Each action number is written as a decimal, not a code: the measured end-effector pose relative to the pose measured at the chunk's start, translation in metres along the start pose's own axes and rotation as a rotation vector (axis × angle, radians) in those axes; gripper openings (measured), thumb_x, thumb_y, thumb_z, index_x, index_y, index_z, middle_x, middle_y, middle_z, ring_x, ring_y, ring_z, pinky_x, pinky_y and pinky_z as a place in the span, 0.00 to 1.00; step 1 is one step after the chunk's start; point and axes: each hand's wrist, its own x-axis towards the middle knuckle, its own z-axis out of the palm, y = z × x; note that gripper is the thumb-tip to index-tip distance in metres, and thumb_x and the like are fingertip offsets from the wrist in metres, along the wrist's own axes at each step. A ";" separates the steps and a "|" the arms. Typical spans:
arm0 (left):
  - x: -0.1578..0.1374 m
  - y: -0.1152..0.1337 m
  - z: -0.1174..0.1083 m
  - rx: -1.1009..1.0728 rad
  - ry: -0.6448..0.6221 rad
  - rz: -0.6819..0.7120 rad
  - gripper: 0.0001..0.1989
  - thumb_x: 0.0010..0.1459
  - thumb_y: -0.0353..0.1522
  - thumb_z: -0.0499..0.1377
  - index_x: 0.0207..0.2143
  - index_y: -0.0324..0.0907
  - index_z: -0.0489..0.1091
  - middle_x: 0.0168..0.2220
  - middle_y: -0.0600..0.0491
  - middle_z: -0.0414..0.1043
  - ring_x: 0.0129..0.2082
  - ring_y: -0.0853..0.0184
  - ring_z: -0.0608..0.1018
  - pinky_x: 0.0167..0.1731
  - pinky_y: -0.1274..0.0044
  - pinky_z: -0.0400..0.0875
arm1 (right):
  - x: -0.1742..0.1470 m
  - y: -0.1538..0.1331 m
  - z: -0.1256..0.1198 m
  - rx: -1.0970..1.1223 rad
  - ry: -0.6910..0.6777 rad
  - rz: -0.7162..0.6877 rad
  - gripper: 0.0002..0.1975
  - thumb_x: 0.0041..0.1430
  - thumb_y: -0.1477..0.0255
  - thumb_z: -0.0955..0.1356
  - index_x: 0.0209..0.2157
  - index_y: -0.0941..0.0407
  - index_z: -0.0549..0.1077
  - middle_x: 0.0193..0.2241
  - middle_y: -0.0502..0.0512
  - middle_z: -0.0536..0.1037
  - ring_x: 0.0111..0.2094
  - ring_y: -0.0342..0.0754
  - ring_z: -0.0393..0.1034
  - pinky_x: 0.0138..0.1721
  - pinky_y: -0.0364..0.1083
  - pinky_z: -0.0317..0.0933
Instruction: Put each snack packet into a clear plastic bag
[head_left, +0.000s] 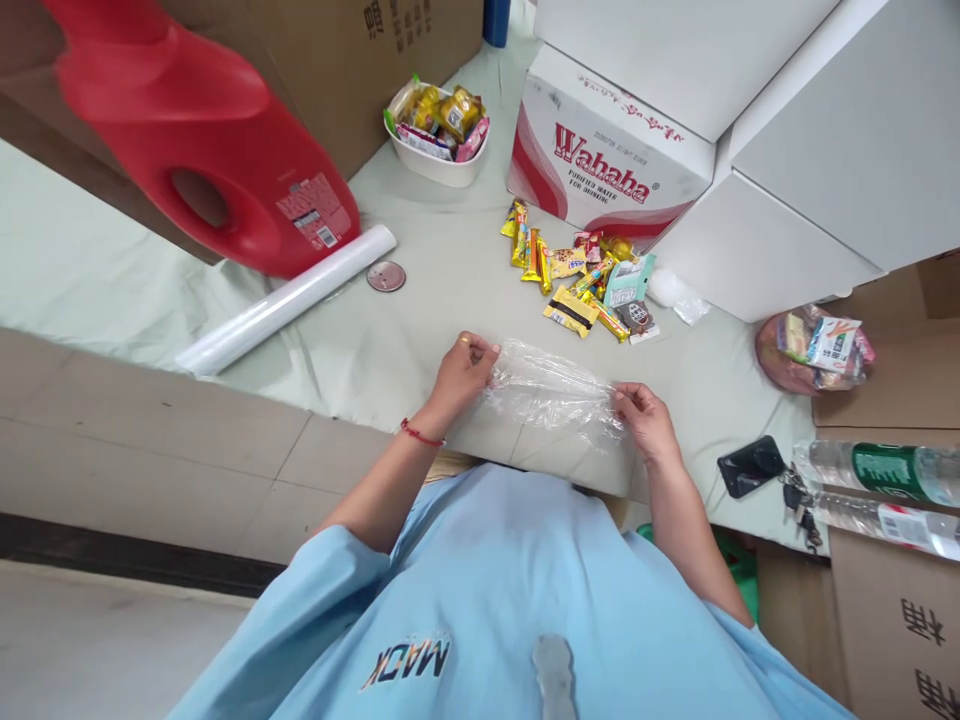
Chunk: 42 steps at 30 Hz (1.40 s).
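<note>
- Left hand (466, 370): thumb and fingers pinched together on one end of a clear plastic film (555, 395). Ring on one finger, red bracelet (421, 434) at the wrist.
- Right hand (643, 415): same kind of pinch on the other end of the film, thumb against fingers.
- Film spans the gap between the hands, wrinkled, see-through, at the near edge of the surface (457, 265). Can't tell whether it's a flat sheet or a bag.
- Just beyond the film: pile of wrapped snacks (566, 265), mostly slim yellow sticks. Flat yellow packet (571, 311) on its near side; mint-green packet (628, 282) and dark packet (639, 318) on its right.
- Crumpled whitish plastic (679, 295) just right of the pile.
- Wahaha carton (607, 165) stands behind the pile, other white boxes around it.
- White bowl (435, 171) full of wrapped snacks, left of the carton, well apart from the hands.
- Left side: white roll (289, 302) lies at an angle near the base of a big red jug (251, 140). Round brownish disc (386, 276) flat just beside the roll.
- Right side: reddish container (776, 355) of packets; can't tell if it's a bowl or bag. Nearer: dark phone (750, 467), keys (808, 525) next to it, two clear bottles (885, 470) lying on their sides.
</note>
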 end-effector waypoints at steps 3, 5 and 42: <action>-0.005 0.000 -0.005 -0.106 -0.041 -0.069 0.16 0.63 0.43 0.64 0.43 0.44 0.64 0.36 0.56 0.72 0.28 0.70 0.79 0.31 0.75 0.75 | -0.009 0.002 -0.006 -0.334 0.205 -0.255 0.19 0.61 0.54 0.71 0.44 0.54 0.78 0.47 0.62 0.77 0.49 0.57 0.71 0.54 0.59 0.67; -0.009 -0.001 -0.009 -0.163 -0.074 -0.091 0.17 0.62 0.42 0.65 0.45 0.43 0.64 0.41 0.53 0.73 0.33 0.68 0.81 0.38 0.72 0.78 | -0.021 -0.004 -0.003 -0.474 0.304 -0.449 0.15 0.66 0.59 0.69 0.46 0.54 0.77 0.51 0.64 0.75 0.56 0.60 0.68 0.60 0.64 0.63; -0.008 -0.022 -0.012 -0.062 -0.115 0.026 0.16 0.54 0.35 0.66 0.44 0.42 0.69 0.41 0.52 0.77 0.39 0.65 0.82 0.48 0.67 0.78 | -0.020 -0.033 0.050 -0.402 -0.231 -0.580 0.21 0.62 0.53 0.75 0.49 0.51 0.76 0.48 0.61 0.79 0.51 0.60 0.69 0.53 0.58 0.67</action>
